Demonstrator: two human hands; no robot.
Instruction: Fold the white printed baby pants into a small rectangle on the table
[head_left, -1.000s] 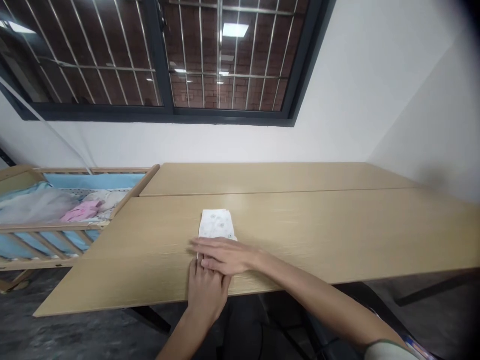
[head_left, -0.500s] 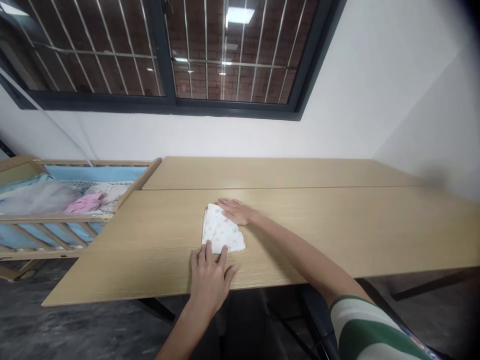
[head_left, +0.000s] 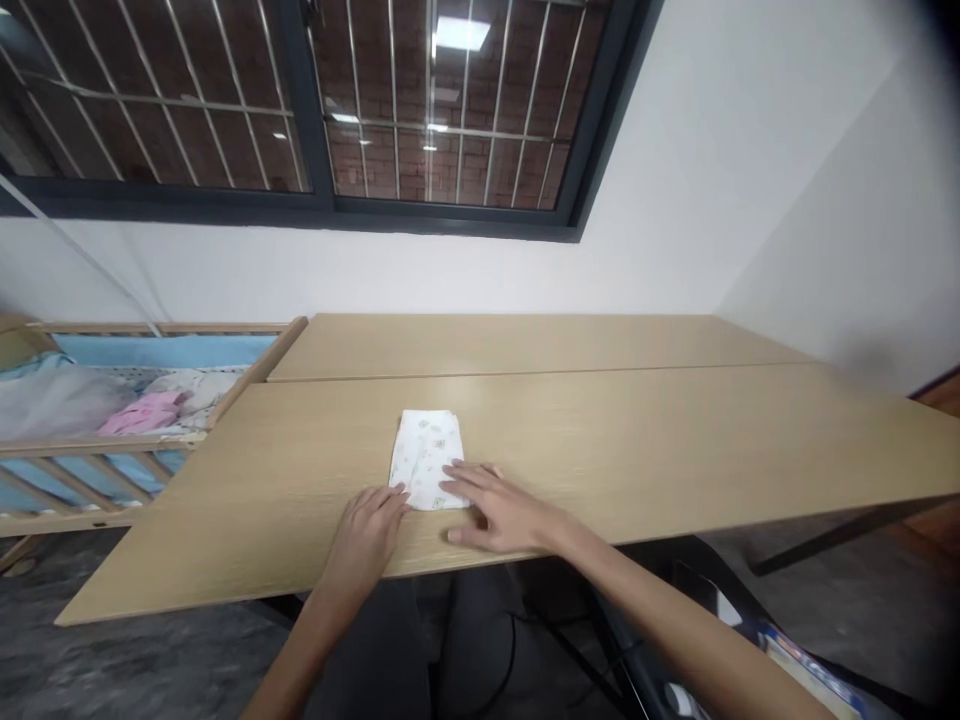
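A white cloth (head_left: 426,455) with a small scattered print lies folded into a rough square on the wooden table. My left hand (head_left: 364,535) is at its near left corner, the fingers drawn together and closed on the edge there. Over the near right side rests my right hand (head_left: 499,510), open, with fingertips touching the fabric and the thumb held apart on the near side. The cloth's near corners are partly covered by my fingers.
The light wooden table (head_left: 637,430) runs wide to both sides, with a seam towards the back. A wooden crib (head_left: 97,445) with blue lining and bedding stands at the left. Behind is a barred window (head_left: 450,110). Cables and a dark chair-like object (head_left: 637,650) are below the table's front edge.
My right hand has come from the cloth's far edge to its near right side. My left hand has shifted to the near left corner. The cloth now looks squarer and straighter.
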